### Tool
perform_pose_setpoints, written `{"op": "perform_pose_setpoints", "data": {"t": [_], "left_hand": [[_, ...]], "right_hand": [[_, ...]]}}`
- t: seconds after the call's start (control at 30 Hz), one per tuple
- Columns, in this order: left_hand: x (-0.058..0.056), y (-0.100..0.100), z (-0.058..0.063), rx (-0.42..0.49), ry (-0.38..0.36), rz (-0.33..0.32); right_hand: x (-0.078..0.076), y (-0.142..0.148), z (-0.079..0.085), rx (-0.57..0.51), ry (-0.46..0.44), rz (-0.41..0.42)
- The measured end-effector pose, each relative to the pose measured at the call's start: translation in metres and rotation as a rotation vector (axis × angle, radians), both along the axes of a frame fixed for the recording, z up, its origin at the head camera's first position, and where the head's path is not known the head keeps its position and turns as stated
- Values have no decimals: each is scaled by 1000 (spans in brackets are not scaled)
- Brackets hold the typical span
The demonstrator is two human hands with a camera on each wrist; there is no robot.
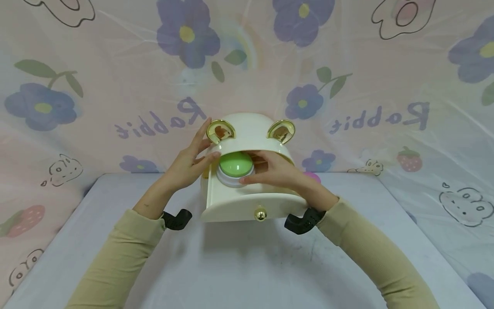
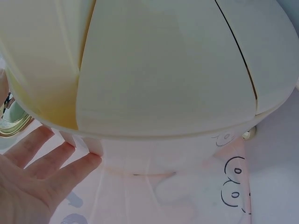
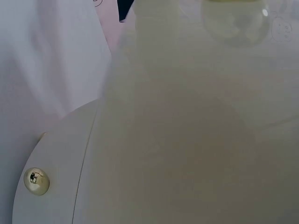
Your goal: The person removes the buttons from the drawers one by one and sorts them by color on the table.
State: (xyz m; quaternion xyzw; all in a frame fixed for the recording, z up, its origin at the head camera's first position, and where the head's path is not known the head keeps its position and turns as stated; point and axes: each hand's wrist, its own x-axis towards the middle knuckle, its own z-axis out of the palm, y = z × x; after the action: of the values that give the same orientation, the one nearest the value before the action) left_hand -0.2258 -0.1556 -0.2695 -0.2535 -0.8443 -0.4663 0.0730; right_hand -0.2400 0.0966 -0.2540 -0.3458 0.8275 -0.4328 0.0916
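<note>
A white bear-shaped storage box (image 1: 248, 135) with gold-rimmed ears stands on the table, its drawer (image 1: 231, 210) pulled out toward me by a gold knob (image 1: 260, 213). At the drawer's left side sits a round white-based thing with a domed green top (image 1: 236, 165), perhaps a push button. My right hand (image 1: 275, 171) holds it from the right, thumb on its white base, other fingers partly hidden under the box's front rim. My left hand (image 1: 189, 165) rests against the box's left side with fairly straight fingers, thumb at the rim; those fingers (image 2: 70, 172) touch the wall in the left wrist view.
The box stands on a white-covered table (image 1: 247, 266). Behind it hangs a cloth (image 1: 247, 86) printed with flowers and rabbits. A pink object (image 1: 313, 176) shows partly behind my right forearm. Black mounts (image 1: 178, 219) sit at both wrists.
</note>
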Motion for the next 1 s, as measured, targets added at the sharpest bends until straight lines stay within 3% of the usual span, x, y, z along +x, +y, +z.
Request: {"op": "perform_pose_setpoints", "data": {"t": [0.3,0.53,0.8,1.0], "left_hand": [[1,1,2,13,3,-5],[1,1,1,13,2,-4],[1,1,1,19,-7,-7],[1,1,2,12,-13,0]], "right_hand": [[1,0,1,-2,47,-6],[2,0,0,-21,7,-15],[7,3,3,140,51,-31],[9,4,6,137,78,-10]]}}
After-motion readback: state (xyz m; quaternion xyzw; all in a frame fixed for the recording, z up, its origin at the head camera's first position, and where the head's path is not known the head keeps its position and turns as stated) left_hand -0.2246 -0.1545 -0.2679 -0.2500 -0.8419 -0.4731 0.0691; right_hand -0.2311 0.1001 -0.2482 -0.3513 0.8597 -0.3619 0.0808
